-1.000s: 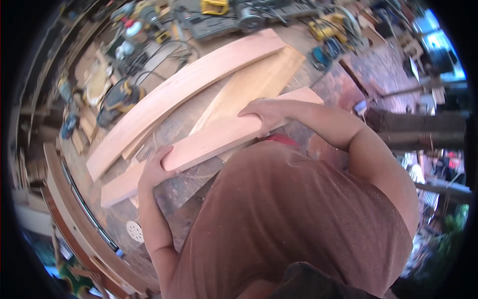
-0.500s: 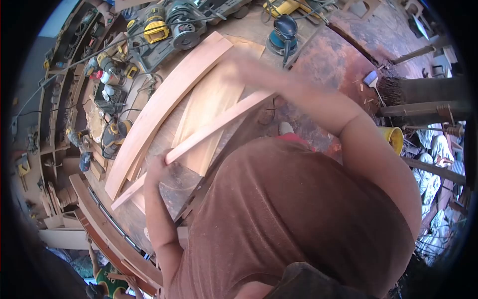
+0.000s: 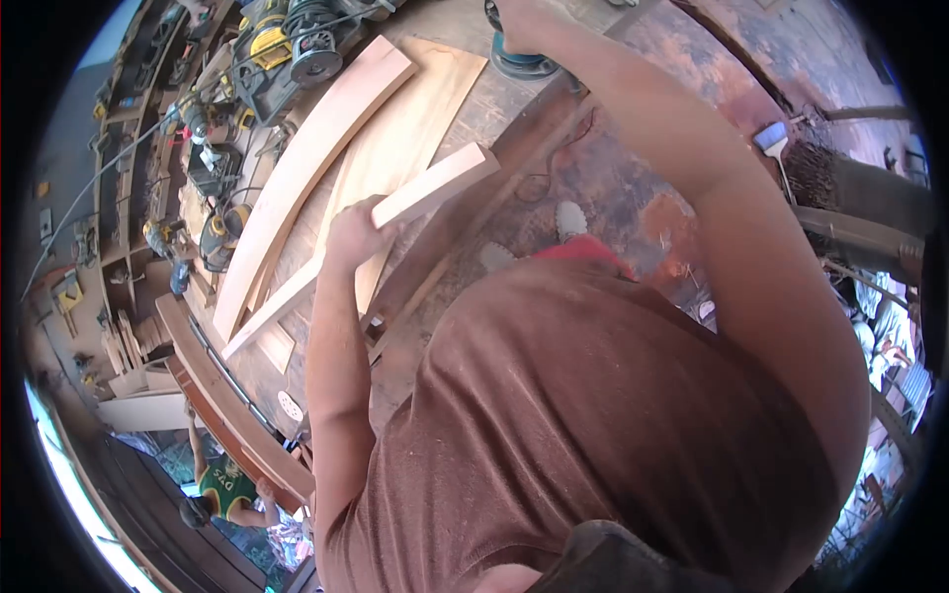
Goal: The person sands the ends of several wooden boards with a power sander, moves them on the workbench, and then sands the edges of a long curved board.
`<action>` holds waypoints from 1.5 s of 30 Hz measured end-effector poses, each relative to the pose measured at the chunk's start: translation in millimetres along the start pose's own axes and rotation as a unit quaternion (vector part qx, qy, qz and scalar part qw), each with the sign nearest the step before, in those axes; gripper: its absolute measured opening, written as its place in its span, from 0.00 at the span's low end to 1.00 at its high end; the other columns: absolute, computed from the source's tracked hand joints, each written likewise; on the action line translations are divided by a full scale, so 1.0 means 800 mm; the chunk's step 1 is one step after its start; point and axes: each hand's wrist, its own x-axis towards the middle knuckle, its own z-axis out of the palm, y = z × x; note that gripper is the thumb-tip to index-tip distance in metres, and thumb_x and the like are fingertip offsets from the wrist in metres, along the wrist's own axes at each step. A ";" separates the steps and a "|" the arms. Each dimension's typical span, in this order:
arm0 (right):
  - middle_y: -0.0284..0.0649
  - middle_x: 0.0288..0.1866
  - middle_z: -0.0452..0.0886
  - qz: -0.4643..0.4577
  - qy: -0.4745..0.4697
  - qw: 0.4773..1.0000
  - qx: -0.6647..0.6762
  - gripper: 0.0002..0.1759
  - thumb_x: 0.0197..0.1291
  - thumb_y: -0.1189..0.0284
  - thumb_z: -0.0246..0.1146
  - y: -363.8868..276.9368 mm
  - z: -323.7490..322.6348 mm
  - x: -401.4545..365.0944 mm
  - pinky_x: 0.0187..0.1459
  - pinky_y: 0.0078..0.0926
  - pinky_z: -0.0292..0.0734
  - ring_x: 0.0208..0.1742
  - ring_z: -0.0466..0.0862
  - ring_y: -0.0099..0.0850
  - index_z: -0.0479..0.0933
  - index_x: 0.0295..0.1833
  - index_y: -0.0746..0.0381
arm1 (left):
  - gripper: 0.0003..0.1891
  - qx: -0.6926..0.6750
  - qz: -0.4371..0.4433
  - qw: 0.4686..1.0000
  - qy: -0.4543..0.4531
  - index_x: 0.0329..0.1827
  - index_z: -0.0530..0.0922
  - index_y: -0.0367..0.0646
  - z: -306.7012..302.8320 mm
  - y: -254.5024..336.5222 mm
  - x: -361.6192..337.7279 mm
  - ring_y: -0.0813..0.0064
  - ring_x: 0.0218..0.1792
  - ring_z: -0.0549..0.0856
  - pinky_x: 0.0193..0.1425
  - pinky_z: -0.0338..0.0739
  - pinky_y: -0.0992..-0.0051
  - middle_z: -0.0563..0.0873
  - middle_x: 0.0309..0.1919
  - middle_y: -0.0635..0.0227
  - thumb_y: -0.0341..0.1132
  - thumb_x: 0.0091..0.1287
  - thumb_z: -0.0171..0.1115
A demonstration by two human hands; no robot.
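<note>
My left hand (image 3: 353, 235) is wrapped round a long narrow wooden strip (image 3: 435, 186), whose near end rises past my fingers. Under and beside the strip lies a flat pale board (image 3: 442, 87). Left of that rests a thick curved wooden piece (image 3: 311, 148). At the top edge my right hand (image 3: 522, 27) is on the dark upper part of a blue-based sander (image 3: 522, 64); its fingers are closed round it, partly cut off by the frame.
Power tools (image 3: 316, 51) and a cable lie at the upper left. Curved wooden rails (image 3: 232, 410) stand at the lower left, with another person (image 3: 225, 489) beyond them. A brush (image 3: 771, 138) is at the right, above the stained floor.
My right hand has moved from above the boards to the sander. My left hand now grips the strip farther up, and the view has shifted.
</note>
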 end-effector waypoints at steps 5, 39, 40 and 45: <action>0.54 0.42 0.85 0.012 -0.003 0.996 0.083 0.32 0.50 0.69 0.66 0.003 -0.042 -0.038 0.44 0.47 0.82 0.45 0.87 0.51 0.72 0.65 0.54 | 0.21 0.017 -0.021 0.997 -0.067 0.50 0.84 0.46 0.004 0.007 -0.012 0.48 0.42 0.88 0.50 0.81 0.55 0.89 0.35 0.49 0.47 0.58 0.72; 0.41 0.58 0.75 0.004 -0.039 0.738 0.674 0.35 0.54 0.65 0.70 0.036 0.092 -0.259 0.63 0.33 0.71 0.58 0.76 0.32 0.69 0.68 0.57 | 0.21 0.032 0.029 0.999 -0.013 0.46 0.85 0.44 0.030 0.074 0.001 0.53 0.34 0.90 0.42 0.84 0.59 0.89 0.28 0.55 0.49 0.56 0.74; 0.41 0.58 0.75 0.000 -0.043 0.738 0.673 0.35 0.54 0.65 0.70 0.034 0.089 -0.257 0.63 0.33 0.71 0.58 0.76 0.32 0.69 0.68 0.57 | 0.21 0.030 0.034 0.999 -0.009 0.46 0.85 0.44 0.030 0.075 0.001 0.53 0.33 0.90 0.42 0.85 0.60 0.89 0.28 0.56 0.49 0.56 0.73; 0.40 0.54 0.76 0.052 -0.064 0.722 0.687 0.29 0.60 0.62 0.68 0.023 0.076 -0.254 0.62 0.32 0.72 0.57 0.76 0.31 0.72 0.66 0.59 | 0.20 0.044 0.020 0.999 -0.011 0.46 0.85 0.44 0.030 0.073 0.000 0.54 0.34 0.90 0.42 0.84 0.60 0.89 0.28 0.54 0.48 0.57 0.73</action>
